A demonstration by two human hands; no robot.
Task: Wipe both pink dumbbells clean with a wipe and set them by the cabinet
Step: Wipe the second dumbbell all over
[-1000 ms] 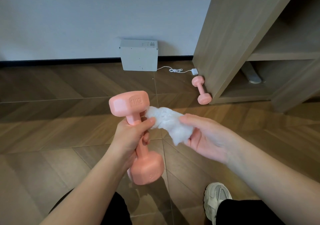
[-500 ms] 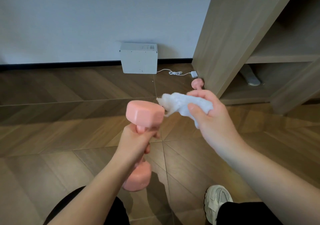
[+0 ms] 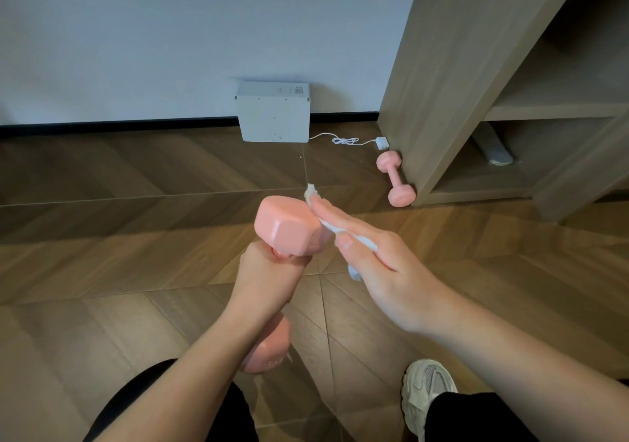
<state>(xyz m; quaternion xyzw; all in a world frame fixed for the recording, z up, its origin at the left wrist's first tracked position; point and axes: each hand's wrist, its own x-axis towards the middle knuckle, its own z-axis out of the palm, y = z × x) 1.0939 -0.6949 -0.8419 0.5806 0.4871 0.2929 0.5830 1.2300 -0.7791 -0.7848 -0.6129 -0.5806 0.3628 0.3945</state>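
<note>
My left hand (image 3: 269, 278) grips the handle of a pink dumbbell (image 3: 289, 227) and holds it upright in front of me, its lower head half hidden behind my wrist. My right hand (image 3: 384, 271) presses a white wipe (image 3: 332, 227) flat against the right side of the upper head, fingers straight, with the wipe pinched under the thumb. Its tip sticks out above my fingertips. A second pink dumbbell (image 3: 396, 179) lies on the floor, touching the wooden cabinet's (image 3: 442, 84) front corner.
A white box (image 3: 274, 115) stands against the wall, with a white cable and plug (image 3: 345, 141) trailing toward the cabinet. A grey object (image 3: 493, 149) lies on the cabinet's bottom shelf. My white shoe (image 3: 427, 392) rests on the wood floor at lower right.
The held dumbbell has swung from tilted to upright and shifted right. My right hand turned over and laid the bunched wipe flat onto the upper head's side.
</note>
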